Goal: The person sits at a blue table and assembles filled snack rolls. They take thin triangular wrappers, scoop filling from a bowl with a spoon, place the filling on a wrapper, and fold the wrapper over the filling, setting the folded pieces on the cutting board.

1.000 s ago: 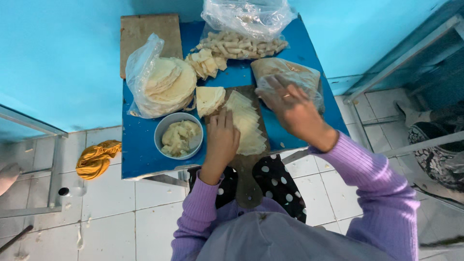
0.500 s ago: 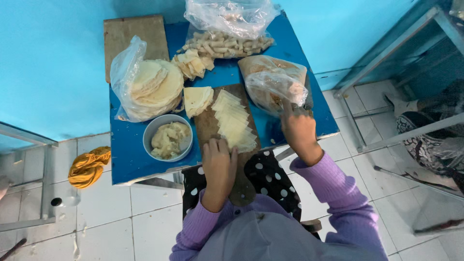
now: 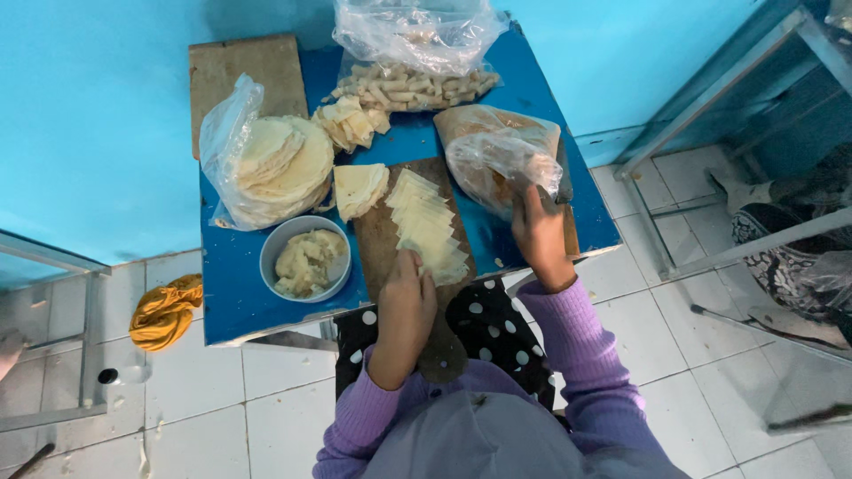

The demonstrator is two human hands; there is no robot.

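Observation:
I look straight down at a small blue table (image 3: 232,282). My left hand (image 3: 406,306) rests on a brown wooden cutting board (image 3: 380,232), its fingertips touching the near end of a row of pale cut dough strips (image 3: 428,223). My right hand (image 3: 538,232) grips the near edge of a clear plastic bag (image 3: 499,161) lying on the table's right side. A folded dough piece (image 3: 358,187) lies at the board's far left corner. A grey bowl of pale filling (image 3: 306,258) stands left of the board.
A plastic bag of round flat wrappers (image 3: 268,166) lies at the left. Folded pieces (image 3: 351,122), a pile of rolled pieces (image 3: 413,85) and another clear bag (image 3: 414,31) sit at the far edge, beside a second wooden board (image 3: 241,76). An orange cloth (image 3: 164,312) lies on the tiled floor.
My right hand came back off the plastic bag toward the table's near right edge and now holds the bag's near side. My left hand slid nearer along the board.

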